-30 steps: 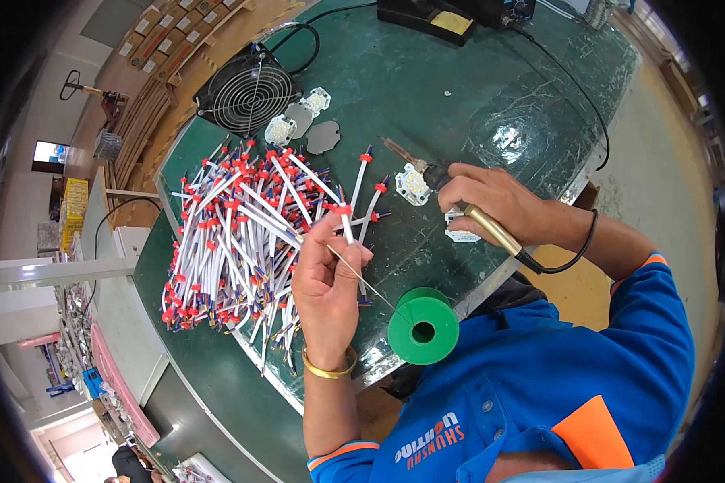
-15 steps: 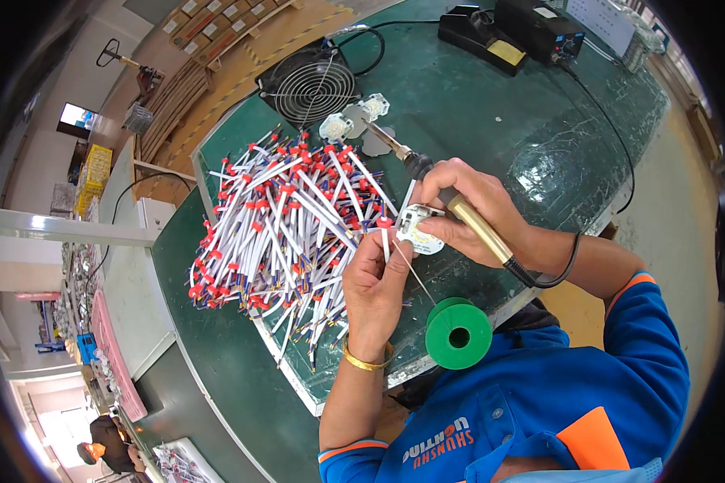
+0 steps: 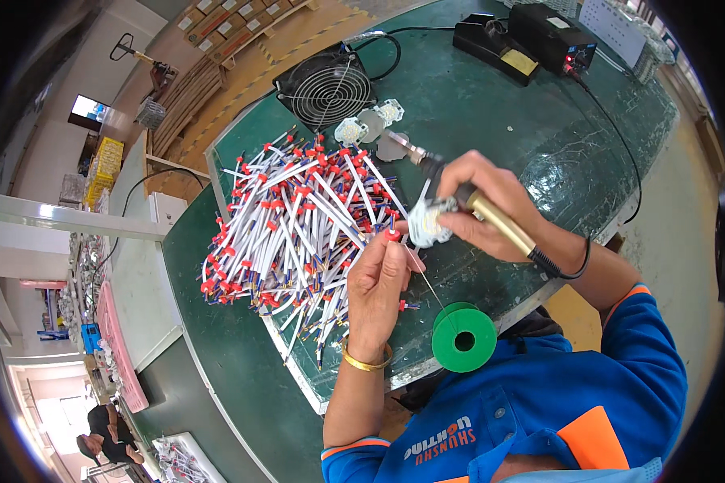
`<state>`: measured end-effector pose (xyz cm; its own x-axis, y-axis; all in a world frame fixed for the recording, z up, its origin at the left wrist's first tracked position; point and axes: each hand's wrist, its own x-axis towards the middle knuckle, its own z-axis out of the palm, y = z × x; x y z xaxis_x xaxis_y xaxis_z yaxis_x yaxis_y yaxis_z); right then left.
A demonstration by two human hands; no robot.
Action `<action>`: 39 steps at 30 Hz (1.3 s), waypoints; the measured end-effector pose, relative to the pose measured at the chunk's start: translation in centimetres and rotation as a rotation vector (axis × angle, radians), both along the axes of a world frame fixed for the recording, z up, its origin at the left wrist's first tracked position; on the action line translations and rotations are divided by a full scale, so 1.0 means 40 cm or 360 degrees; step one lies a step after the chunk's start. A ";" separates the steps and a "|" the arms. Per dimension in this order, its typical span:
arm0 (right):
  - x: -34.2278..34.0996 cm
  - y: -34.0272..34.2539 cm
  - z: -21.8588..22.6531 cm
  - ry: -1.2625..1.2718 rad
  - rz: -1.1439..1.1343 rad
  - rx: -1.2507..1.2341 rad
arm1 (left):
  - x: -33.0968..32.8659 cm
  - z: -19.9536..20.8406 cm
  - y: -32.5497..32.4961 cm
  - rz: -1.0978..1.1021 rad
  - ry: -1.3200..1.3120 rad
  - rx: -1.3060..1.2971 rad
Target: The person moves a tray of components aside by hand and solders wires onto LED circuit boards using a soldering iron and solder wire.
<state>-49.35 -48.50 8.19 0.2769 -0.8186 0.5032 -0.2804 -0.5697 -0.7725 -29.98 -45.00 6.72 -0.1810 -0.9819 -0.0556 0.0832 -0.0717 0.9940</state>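
Note:
My left hand (image 3: 376, 282) pinches a short white cable by its red collar (image 3: 392, 235). A thin solder wire (image 3: 432, 291) runs from its fingers to a green spool (image 3: 466, 338) near the table's front edge. Closed around the gold-and-black handle of a soldering iron (image 3: 499, 225) is my right hand (image 3: 491, 197), the metal tip pointing up and left. Between its thumb and fingers it also grips a small white circuit board (image 3: 428, 225), blurred and tilted. A white cable seems to rise behind the board, which is just right of my left fingertips.
Left of my hands lies a big heap of white cables (image 3: 298, 217) with red collars. Behind it stand a black fan (image 3: 328, 90) and several small boards (image 3: 370, 126). A soldering iron stand (image 3: 495, 48) and black control unit (image 3: 549, 39) sit at the far right. Another person (image 3: 109, 435) is lower left.
The board in my right hand has tilted and drawn slightly away from my left fingers. The soldering iron has moved a little right with it. The whole view has shifted slightly.

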 end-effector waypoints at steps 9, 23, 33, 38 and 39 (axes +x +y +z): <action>0.031 0.015 -0.024 -0.0552 -0.0161 0.0376 | -0.021 -0.021 0.007 -0.0183 -0.0057 0.0142; 0.024 0.011 -0.048 -0.0188 -0.0210 -0.0108 | -0.011 -0.017 0.001 -0.0211 0.0158 0.0203; 0.020 0.013 -0.041 -0.0244 0.0015 -0.0321 | -0.006 -0.026 -0.002 -0.0241 0.0226 0.0283; 0.017 0.017 -0.037 -0.0070 0.0153 -0.0251 | -0.008 -0.033 -0.001 -0.0180 0.0191 0.0251; 0.017 0.017 -0.038 -0.0101 0.0113 -0.0285 | -0.009 -0.033 -0.001 -0.0127 0.0192 0.0184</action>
<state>-48.67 -47.84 6.69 0.2939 -0.6938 0.6574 -0.1882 -0.7163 -0.6719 -30.35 -45.03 5.39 -0.2700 -0.9525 -0.1407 0.1906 -0.1961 0.9619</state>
